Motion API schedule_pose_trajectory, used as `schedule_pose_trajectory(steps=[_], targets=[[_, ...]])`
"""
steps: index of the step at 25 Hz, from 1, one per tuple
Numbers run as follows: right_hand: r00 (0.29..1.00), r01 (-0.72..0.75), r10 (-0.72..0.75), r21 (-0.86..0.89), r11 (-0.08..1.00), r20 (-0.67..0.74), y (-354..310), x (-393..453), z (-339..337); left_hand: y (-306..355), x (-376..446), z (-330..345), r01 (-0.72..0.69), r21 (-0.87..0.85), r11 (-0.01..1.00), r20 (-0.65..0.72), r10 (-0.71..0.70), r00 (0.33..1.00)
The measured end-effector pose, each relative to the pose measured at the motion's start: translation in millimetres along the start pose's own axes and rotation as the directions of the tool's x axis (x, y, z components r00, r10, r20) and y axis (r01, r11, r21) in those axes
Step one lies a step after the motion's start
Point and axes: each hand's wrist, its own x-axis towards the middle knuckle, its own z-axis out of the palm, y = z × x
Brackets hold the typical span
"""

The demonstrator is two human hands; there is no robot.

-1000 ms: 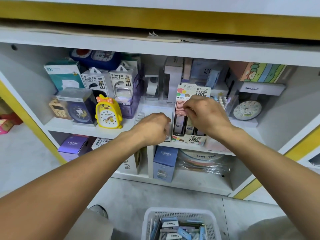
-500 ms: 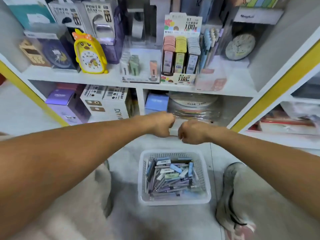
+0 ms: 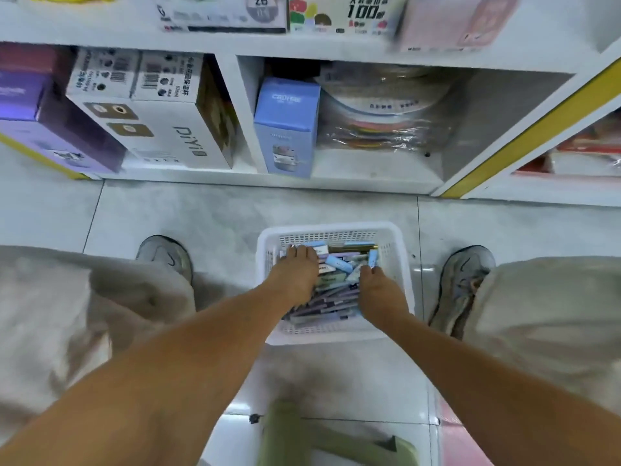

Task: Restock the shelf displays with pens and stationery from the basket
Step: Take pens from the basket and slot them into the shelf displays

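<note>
A white plastic basket (image 3: 331,229) stands on the floor between my feet, filled with several pens and small stationery packs (image 3: 339,265) in purple, blue and white. My left hand (image 3: 296,276) reaches into its left side, fingers stretched out over the packs. Inside the basket's right side, my right hand (image 3: 379,292) touches a light blue pack with its fingertips. I see nothing gripped in either hand. The shelf displays (image 3: 349,15) show only as a blurred strip along the top edge.
The lower shelf holds a purple box (image 3: 33,105), a white DiYi carton (image 3: 161,129), a blue box (image 3: 285,129) and plastic-wrapped discs (image 3: 386,112). A yellow-edged shelf post (image 3: 537,122) slants at right. My shoes (image 3: 166,255) flank the basket; a green stool (image 3: 322,438) lies below me.
Both hands left the display box on the shelf, drew back as fists, then dropped into the basket. My view tilted down from the shelf to the floor.
</note>
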Motion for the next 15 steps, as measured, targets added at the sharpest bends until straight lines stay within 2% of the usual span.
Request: schedule_pose_trajectory(steps=[2,5,7,12,15], targets=[[0.998,-0.007,0.007,0.004,1.000,-0.058,2,-4,19,-2,8,14,-0.002,-0.007,1.000,-0.038,0.002,0.999],[0.998,-0.043,0.045,0.056,0.997,-0.035,3,-3,36,-3,17,30,-0.027,0.009,1.000,-0.084,0.028,0.996],[0.998,-0.046,0.049,0.092,0.995,-0.031,0,1,42,-1,23,34,-0.034,0.029,0.999,-0.066,0.036,0.997],[0.996,0.054,-0.040,0.183,0.982,-0.082,2,5,43,14,36,33,-0.033,-0.047,0.998,0.017,0.034,0.999],[0.987,0.143,-0.121,0.238,0.961,-0.103,-2,6,44,33,34,43,0.041,-0.078,0.996,-0.017,-0.043,0.999]])
